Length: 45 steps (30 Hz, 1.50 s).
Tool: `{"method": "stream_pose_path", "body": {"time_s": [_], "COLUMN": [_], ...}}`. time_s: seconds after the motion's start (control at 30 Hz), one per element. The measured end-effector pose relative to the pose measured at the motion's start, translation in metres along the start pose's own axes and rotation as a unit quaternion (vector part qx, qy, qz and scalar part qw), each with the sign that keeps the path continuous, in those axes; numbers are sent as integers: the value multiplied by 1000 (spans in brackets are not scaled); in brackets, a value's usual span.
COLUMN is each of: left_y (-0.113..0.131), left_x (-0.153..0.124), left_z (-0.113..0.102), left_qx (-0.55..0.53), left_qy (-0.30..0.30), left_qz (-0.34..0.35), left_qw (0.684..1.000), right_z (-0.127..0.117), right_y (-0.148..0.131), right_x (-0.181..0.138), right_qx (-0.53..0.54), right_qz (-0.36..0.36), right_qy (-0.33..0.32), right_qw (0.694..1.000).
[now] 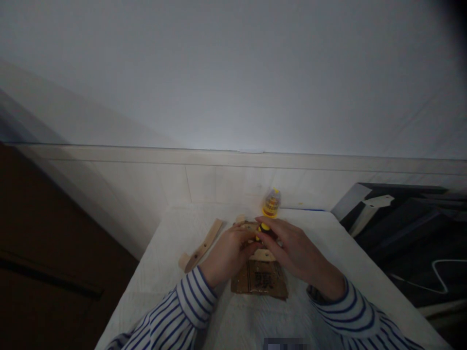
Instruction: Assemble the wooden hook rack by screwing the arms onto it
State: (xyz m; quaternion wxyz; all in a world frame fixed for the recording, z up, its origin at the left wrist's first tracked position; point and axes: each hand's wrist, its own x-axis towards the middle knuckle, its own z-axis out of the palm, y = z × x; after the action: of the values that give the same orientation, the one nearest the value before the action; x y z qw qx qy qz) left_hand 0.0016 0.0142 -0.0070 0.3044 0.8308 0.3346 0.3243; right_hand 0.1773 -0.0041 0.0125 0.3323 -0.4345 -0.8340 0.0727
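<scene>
My right hand (294, 245) is closed around a small yellow-and-black screwdriver (263, 227), its tip hidden by my fingers. Close against it, my left hand (231, 250) has its fingers bent over pale wooden pieces, partly hidden beneath both hands. One light wooden strip (264, 255) with a dark screw or hole shows between my hands. Under them lies a brown cardboard piece (259, 279) with dark printed characters and shiny tape. To the left, a separate wooden strip (206, 247) with dark holes or screws rests on the table, a short block at its near end.
A clear-topped container with a yellow base (271, 204) stands at the table's back edge. The white-covered table (146, 291) meets a pale wall (226, 180). Dark panels and a white bracket (370, 214) are on the right. A dark brown surface (54, 243) lies left.
</scene>
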Motion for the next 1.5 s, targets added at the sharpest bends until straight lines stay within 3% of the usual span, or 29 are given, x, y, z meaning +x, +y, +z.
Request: {"method": "stream_pose_path", "body": {"time_s": [0.53,0.87,1.07,1.3,1.5], "left_y": [5,0,1,3,0], "left_x": [1,1,0,1,-1], "left_z": [0,5,5,4,5], "left_qx": [26,29,37,5,13], "left_qy": [-6,30,34,21,17], "left_qz": [-20,-66,-46,-18,-27], "left_qw": [999,997,998,1000,999], "right_z": [4,2,-2,-13,-9], "right_y": [1,-2,-3,-3,-4], "right_x": [0,1,1,0,0], "right_qx": [-8,-6,-4,9,19], "right_qz": [5,8,30,1,-10], "right_qy": [11,17,-3,-23,-11], "right_qw": [1000,1000,1000,1000,1000]}}
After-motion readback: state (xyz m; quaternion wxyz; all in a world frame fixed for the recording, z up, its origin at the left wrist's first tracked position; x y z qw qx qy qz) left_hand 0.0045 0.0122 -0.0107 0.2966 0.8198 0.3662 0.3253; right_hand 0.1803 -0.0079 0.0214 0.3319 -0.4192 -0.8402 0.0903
